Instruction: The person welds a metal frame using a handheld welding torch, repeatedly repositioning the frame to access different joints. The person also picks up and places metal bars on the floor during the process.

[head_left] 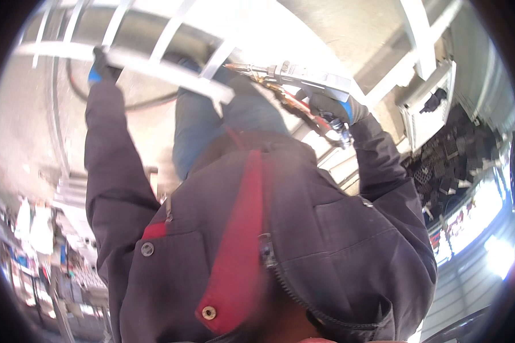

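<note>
My left hand, in a dark glove with a blue cuff, is closed round the long rail of a ladder-like metal frame. The frame's rungs run away toward the top of the view. My right hand, gloved the same way, grips a welding gun with a long grey body. Its narrow coppery tip points left, near the right end of the frame. Copper-coloured and red lines run below the gun's body. The fingers of my right hand are partly hidden behind the gun.
A dark hose lies on the floor behind the frame. Pale metal beams stand at the upper right. Beside them is a white crate-like box with a dark item on it. Many dark pieces lie further right. Cluttered shelving stands at the lower left.
</note>
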`<action>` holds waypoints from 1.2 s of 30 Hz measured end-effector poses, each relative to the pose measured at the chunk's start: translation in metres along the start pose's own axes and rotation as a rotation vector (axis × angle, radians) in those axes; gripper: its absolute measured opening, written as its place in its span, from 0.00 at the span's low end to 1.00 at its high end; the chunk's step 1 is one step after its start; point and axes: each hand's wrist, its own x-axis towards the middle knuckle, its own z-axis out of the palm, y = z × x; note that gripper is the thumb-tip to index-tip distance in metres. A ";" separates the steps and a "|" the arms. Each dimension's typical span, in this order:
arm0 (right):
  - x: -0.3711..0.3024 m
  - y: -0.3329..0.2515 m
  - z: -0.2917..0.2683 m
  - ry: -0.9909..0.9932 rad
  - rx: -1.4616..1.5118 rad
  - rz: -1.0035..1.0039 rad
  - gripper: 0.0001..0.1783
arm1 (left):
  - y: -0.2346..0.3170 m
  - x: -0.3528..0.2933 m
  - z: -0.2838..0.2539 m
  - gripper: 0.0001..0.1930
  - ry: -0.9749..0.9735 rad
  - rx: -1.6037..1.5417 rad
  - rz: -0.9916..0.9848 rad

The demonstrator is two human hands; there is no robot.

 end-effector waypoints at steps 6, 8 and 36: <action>-0.070 0.030 -0.052 0.332 0.331 -0.088 0.34 | -0.006 0.006 -0.010 0.39 0.027 -0.025 -0.010; -0.078 0.043 -0.075 0.410 0.501 -0.130 0.37 | -0.006 0.008 -0.015 0.41 0.071 0.080 -0.033; 0.155 0.238 -0.258 0.908 0.556 0.189 0.12 | -0.093 -0.228 -0.179 0.23 0.098 0.352 -0.259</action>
